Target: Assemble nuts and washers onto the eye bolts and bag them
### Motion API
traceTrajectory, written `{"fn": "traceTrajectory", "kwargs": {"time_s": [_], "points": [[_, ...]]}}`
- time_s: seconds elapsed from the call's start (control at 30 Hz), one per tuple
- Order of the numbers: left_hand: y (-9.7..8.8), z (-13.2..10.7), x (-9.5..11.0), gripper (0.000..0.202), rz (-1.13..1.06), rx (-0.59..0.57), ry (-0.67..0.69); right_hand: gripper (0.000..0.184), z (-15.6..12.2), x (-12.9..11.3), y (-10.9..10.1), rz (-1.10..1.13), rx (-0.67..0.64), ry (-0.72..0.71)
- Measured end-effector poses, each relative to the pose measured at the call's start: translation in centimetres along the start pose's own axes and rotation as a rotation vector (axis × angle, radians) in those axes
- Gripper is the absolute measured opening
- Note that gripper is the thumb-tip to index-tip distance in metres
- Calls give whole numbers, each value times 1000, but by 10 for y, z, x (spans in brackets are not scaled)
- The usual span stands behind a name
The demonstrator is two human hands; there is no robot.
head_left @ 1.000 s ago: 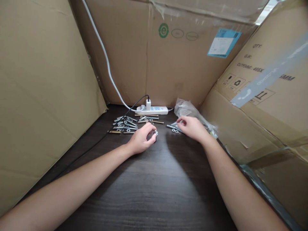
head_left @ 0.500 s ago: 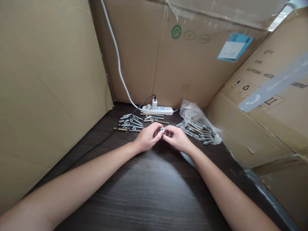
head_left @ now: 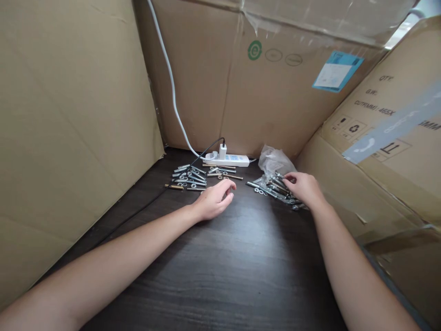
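Note:
My left hand (head_left: 216, 201) rests low over the dark table, fingers curved with a gap between thumb and fingertips and nothing visible between them. Behind it lies a spread of metal sleeves, bolts (head_left: 197, 175), nuts and washers. My right hand (head_left: 306, 189) reaches over a pile of expansion bolts (head_left: 275, 189) on a clear plastic bag (head_left: 274, 160). Its thumb and forefinger are closed on one expansion bolt (head_left: 278, 176), whose end sticks out to the left. A few loose washers (head_left: 261, 192) lie left of that pile.
A white power strip (head_left: 227, 160) with a plugged-in charger stands at the back of the table (head_left: 220, 276). A black cable (head_left: 138, 210) runs from it to the front left. Tall cardboard boxes (head_left: 196, 82) wall in the left, back and right.
Both hands were together at the centre around a small metal piece. My right hand has moved right to the bolt pile; my left has stayed near its place, its fingers now free of the piece.

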State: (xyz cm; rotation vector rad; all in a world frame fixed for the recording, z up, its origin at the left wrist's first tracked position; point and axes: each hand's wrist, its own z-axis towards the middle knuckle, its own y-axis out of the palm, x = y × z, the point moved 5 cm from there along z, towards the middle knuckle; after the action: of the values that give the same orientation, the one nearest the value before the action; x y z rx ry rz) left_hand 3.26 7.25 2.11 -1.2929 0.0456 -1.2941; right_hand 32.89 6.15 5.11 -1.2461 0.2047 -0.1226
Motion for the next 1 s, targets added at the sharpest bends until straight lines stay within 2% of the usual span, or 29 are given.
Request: {"fn": "traceTrajectory", "kwargs": {"time_s": [0.1, 0.23, 0.5, 0.63, 0.87, 1.0], "points": [[1, 0, 1, 18, 5, -6, -2, 28, 0, 0, 7, 27, -16, -10], [2, 0, 0, 19, 7, -7, 0, 30, 0, -3, 6, 48, 11, -44], [3, -1, 2, 18, 51, -28, 38, 28, -2, -12, -16, 128, 79, -51], [5, -1, 5, 18, 91, -76, 81, 24, -8, -39, -13, 214, 65, -153], [5, 0, 8, 14, 235, -90, 165, 21, -42, -113, 30, 228, 78, -483], [10, -4, 14, 14, 263, -131, 189, 19, -53, -130, 34, 257, 78, -559]]}}
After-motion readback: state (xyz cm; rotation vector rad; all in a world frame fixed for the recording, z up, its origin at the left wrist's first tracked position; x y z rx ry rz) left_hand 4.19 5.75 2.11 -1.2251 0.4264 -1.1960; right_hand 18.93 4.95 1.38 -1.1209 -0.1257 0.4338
